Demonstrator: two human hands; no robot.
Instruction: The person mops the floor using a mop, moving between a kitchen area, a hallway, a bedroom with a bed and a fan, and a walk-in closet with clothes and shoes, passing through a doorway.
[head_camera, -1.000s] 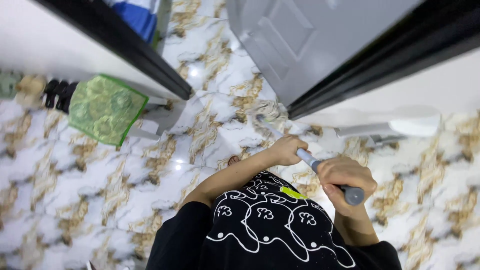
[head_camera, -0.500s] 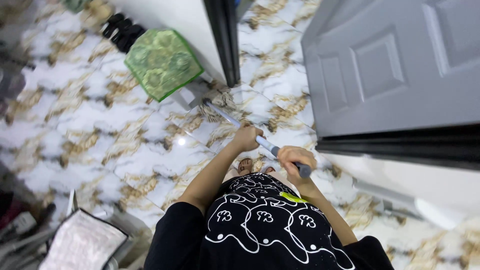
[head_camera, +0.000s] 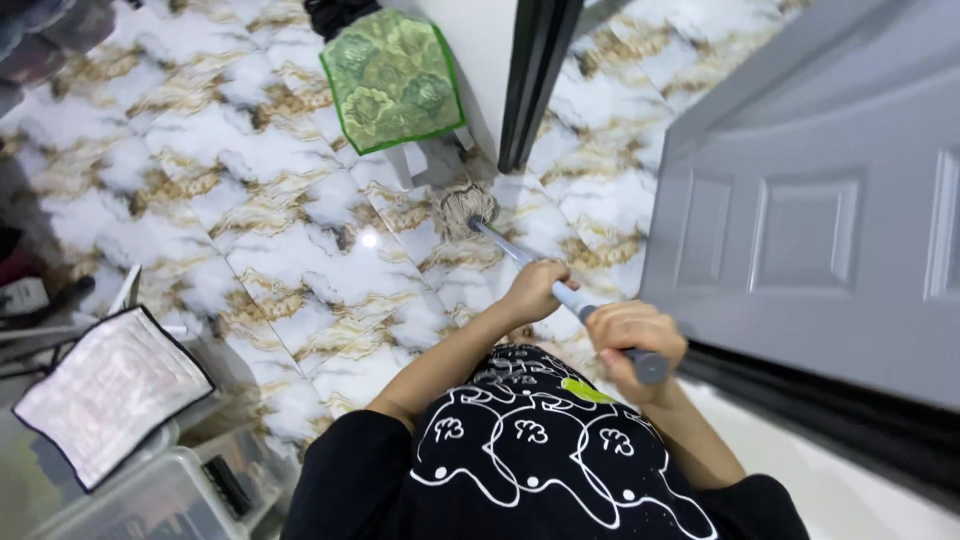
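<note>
I hold a mop with both hands. Its grey handle runs from my chest down to the stringy mop head, which rests on the white and gold marble floor beside the black door frame. My left hand grips the handle lower down. My right hand is closed around the top end of the handle, close to my black printed shirt.
A grey panelled door stands open on the right. A green patterned cloth covers a small stand by the white wall. At lower left are a silver quilted bag and a clear plastic box.
The view has swung round, so the door now fills the right side. The mop head has moved from the door's foot to the floor by the door frame. Both hands keep their grip.
</note>
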